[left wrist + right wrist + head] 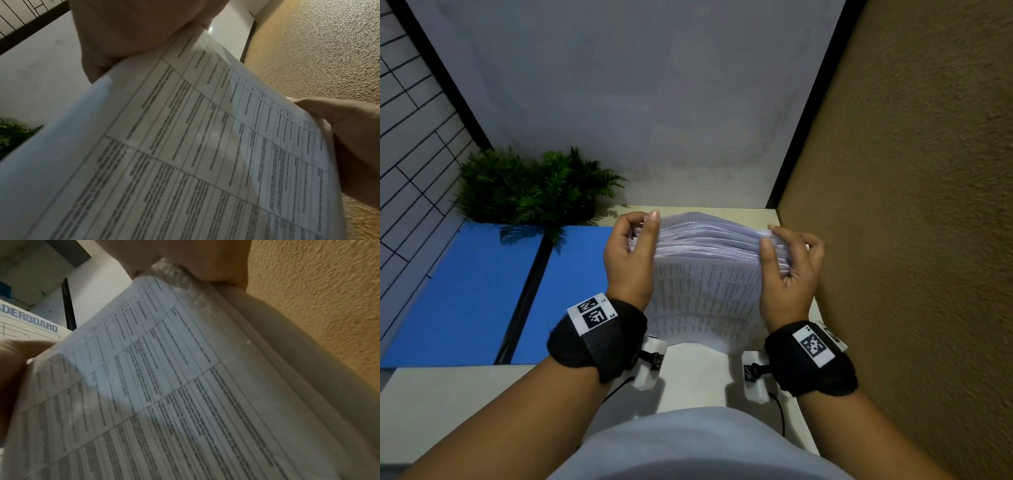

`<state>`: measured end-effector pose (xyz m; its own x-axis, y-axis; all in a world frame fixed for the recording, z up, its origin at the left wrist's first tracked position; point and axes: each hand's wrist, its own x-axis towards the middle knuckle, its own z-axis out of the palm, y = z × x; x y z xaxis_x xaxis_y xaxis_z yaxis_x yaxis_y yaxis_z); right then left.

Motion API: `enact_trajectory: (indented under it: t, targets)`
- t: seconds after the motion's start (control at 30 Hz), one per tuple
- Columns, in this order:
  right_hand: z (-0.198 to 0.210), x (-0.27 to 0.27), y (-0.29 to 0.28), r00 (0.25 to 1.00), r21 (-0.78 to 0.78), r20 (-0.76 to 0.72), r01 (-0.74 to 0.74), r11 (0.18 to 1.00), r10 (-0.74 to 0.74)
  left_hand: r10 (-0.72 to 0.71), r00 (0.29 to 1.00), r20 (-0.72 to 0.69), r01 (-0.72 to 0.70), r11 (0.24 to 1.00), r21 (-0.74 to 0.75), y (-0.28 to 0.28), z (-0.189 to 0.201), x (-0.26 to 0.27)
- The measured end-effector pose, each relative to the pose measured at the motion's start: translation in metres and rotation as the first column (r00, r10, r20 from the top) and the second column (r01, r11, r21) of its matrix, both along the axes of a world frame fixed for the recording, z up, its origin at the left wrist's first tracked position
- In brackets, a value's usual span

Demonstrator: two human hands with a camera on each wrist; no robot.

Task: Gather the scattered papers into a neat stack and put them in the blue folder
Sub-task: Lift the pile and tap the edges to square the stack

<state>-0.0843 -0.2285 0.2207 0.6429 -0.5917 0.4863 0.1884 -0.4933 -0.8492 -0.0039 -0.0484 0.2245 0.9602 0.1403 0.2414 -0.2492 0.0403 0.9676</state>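
Observation:
A thick stack of printed papers (707, 291) stands upright on its lower edge on the cream table (695, 377), its top edges fanned. My left hand (631, 246) grips the stack's left side, thumb on the near face. My right hand (789, 257) grips its right side. The open blue folder (472, 291) lies flat to the left, a black spine down its middle. In the left wrist view the papers' (185, 146) printed table fills the frame, held by my left hand (127, 29). The right wrist view shows the same papers (174, 386) under my right hand (195, 261).
A green fern-like plant (534, 185) sits at the back left, overhanging the folder's far edge. A textured brown wall (911, 205) runs close along the right of the table. A grey backdrop (637, 102) closes the back. Cables hang from the wrist cameras near the table's front edge.

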Motion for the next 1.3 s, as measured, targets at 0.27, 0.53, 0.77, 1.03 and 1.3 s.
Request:
enact_trajectory:
  t: [0.27,0.53,0.77,1.03,1.3]
  targets:
    - [0.000,0.002,0.002,0.999,0.005,0.020,0.028,1.000,-0.028,0.018,1.000,-0.010,-0.017,0.999,0.042,0.004,0.000,0.008]
    - [0.006,0.006,0.006,0.999,0.066,-0.015,0.030,0.997,-0.029,0.034,0.999,-0.006,-0.033,0.998,0.057,0.000,0.000,0.003]
    - [0.017,0.018,0.003,1.000,0.190,-0.028,0.018,0.982,-0.013,0.004,1.000,0.018,-0.005,0.999,0.046,0.002,-0.001,0.002]
    - [0.008,0.011,0.005,0.989,0.264,0.066,0.111,0.958,-0.132,0.015,0.997,-0.070,-0.018,0.999,-0.045,0.005,-0.002,0.006]
    - [-0.002,0.004,-0.001,0.998,0.057,-0.059,0.001,0.998,0.003,-0.008,0.988,-0.157,-0.009,0.994,-0.113,0.003,-0.003,0.008]
